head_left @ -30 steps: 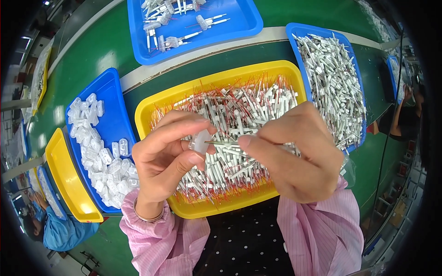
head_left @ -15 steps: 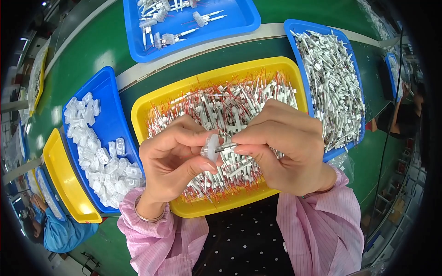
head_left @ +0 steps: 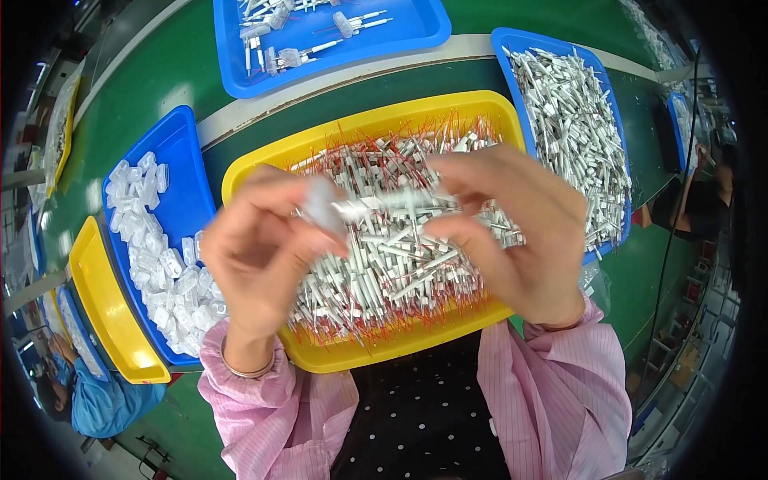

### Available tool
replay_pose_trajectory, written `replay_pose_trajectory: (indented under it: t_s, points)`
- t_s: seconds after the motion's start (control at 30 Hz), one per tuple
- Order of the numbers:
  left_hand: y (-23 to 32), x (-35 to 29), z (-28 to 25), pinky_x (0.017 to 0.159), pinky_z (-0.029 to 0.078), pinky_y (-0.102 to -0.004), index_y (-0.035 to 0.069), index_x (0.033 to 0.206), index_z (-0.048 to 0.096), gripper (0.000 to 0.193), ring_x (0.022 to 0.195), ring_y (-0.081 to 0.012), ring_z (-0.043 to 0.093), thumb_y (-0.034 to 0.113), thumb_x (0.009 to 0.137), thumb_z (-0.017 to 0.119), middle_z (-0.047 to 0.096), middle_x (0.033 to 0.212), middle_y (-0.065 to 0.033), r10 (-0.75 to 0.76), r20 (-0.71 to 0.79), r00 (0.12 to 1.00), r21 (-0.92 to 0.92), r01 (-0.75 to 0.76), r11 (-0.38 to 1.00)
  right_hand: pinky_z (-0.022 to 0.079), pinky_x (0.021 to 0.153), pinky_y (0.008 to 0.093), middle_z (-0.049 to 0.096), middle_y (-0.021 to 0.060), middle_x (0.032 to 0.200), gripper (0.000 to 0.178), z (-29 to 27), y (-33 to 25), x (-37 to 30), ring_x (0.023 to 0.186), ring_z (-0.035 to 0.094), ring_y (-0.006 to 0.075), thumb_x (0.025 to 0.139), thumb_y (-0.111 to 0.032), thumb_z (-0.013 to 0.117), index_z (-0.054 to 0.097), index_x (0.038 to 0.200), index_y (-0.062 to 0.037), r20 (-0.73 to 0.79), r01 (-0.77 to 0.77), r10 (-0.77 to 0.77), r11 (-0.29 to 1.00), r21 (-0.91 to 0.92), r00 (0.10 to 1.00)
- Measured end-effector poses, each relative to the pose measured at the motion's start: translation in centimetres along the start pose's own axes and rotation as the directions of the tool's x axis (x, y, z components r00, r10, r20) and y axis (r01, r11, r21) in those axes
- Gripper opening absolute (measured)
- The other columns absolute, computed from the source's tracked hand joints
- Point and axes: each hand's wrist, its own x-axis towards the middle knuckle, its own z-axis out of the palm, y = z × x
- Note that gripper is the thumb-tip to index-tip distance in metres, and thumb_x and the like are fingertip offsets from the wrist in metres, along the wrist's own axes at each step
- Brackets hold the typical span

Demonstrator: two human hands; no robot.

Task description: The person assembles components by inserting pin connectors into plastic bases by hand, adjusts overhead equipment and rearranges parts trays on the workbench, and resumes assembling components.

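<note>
My left hand (head_left: 260, 240) pinches a clear plastic housing (head_left: 322, 206) between thumb and fingers, above the middle yellow tray (head_left: 320, 362). From the housing a pale rod-like part (head_left: 364, 206) points toward my right hand (head_left: 512, 228); motion smears it, so where it ends is unclear. The thumb and forefinger of my right hand stand apart, with no firm grip visible. Beneath both hands lie many white rod-shaped parts with thin red wires (head_left: 384, 280), heaped in the yellow tray.
A blue tray of clear housings (head_left: 194, 144) stands left, beside another yellow tray (head_left: 104, 300). A blue tray of white rods (head_left: 512, 40) is at right. Another blue tray (head_left: 336, 68) at the back holds housings with rods attached. A person in blue (head_left: 112, 400) sits far left.
My hands have moved apart. The left one shifted leftward with the housing, and the fingers of the right one have spread from the rod they pinched at the housing.
</note>
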Motion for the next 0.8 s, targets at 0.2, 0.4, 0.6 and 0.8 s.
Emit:
replay_pose_trajectory:
  t_s: [0.2, 0.4, 0.6, 0.8]
  points:
    - [0.5, 0.5, -1.5, 0.054, 0.048, -0.0249, -0.006, 0.103, 0.055, 0.023, 0.062, -0.0146, 0.058, -0.002, 0.081, 0.061, 0.062, 0.080, -0.0113, -0.043, -0.190, 0.981, -0.021, 0.039, 0.999, 0.043, 0.047, 0.0281, 0.046, 0.0067, 0.071, 0.015, -1.4, 0.9, -3.8, 0.069, 0.051, 0.0195, 0.055, -0.004, 0.060, 0.056, 0.069, 0.0004, 0.570, 0.329, -0.096, 0.889, -0.320, 0.816]
    - [0.1, 0.3, -1.0, 0.055, 0.047, -0.0244, -0.005, 0.102, 0.055, 0.024, 0.063, -0.0141, 0.058, -0.005, 0.079, 0.062, 0.061, 0.079, -0.0103, -0.065, -0.156, 0.986, -0.064, 0.055, 0.996, 0.042, 0.051, 0.0277, 0.045, 0.0077, 0.074, 0.009, 0.2, 1.6, -3.9, 0.071, 0.048, 0.0193, 0.057, -0.008, 0.057, 0.053, 0.062, -0.0006, 0.649, 0.448, -0.165, 0.843, -0.298, 0.743]
    - [-0.1, 0.0, -1.2, 0.057, 0.048, -0.0237, -0.006, 0.103, 0.055, 0.024, 0.066, -0.0144, 0.059, -0.002, 0.080, 0.062, 0.062, 0.079, -0.0119, -0.090, -0.141, 0.986, -0.095, 0.077, 0.993, 0.041, 0.059, 0.0292, 0.047, 0.0067, 0.074, 0.015, -2.7, 0.3, -2.2, 0.070, 0.049, 0.0198, 0.059, -0.009, 0.058, 0.056, 0.070, 0.0006, 0.583, 0.458, -0.219, 0.836, -0.302, 0.783]
    - [-0.1, 0.2, -1.1, 0.066, 0.054, -0.0301, -0.009, 0.112, 0.051, 0.033, 0.078, -0.0228, 0.063, 0.003, 0.082, 0.060, 0.060, 0.102, -0.0200, -0.211, 0.088, 0.974, -0.440, 0.228, 0.869, 0.046, 0.058, 0.0309, 0.058, 0.0078, 0.083, 0.030, -4.4, -0.7, -0.2, 0.073, 0.057, 0.0192, 0.067, -0.001, 0.069, 0.065, 0.097, 0.0011, 0.240, 0.049, -0.123, 0.955, 0.291, 0.963]
